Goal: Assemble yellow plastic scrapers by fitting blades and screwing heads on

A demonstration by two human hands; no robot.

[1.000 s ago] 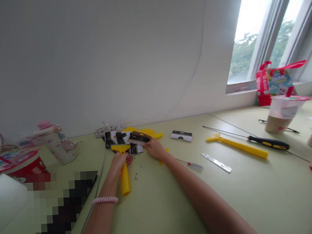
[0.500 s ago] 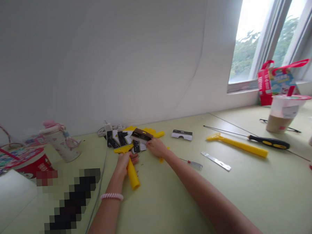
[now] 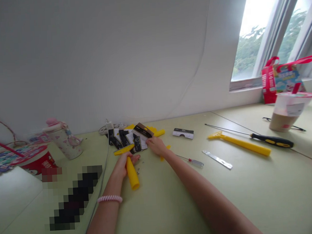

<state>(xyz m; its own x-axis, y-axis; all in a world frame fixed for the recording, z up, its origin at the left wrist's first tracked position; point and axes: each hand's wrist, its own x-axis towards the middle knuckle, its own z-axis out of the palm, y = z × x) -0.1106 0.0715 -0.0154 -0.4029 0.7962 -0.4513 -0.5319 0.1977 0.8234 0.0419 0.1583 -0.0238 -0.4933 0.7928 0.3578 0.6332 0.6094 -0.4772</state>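
Note:
My left hand (image 3: 122, 166) is closed around the yellow handle of a scraper (image 3: 133, 175), whose flat yellow head points away from me. My right hand (image 3: 157, 146) pinches the lower edge of a black-and-brown card packet (image 3: 143, 130), tilted up over the pile; the fingertips are partly hidden. Several black-and-white card packets (image 3: 126, 137) lie overlapping beyond my left hand. More yellow plastic pieces (image 3: 160, 132) show behind and under the packets. Tiny metal bits (image 3: 138, 171), perhaps screws, lie beside the scraper handle.
Right of my arm lie a small screwdriver (image 3: 196, 162), a silver strip (image 3: 218, 159), another yellow scraper (image 3: 242, 144), a long black-handled screwdriver (image 3: 272, 140) and a white-and-black packet (image 3: 183, 133). A drink cup (image 3: 287, 119) stands far right; a bottle (image 3: 64, 142) and red cup (image 3: 40, 161) stand left.
The packet at my right hand has tipped up, its face now turned more toward me. My left hand's fingers have shifted slightly on the scraper handle. The view has swung slightly left.

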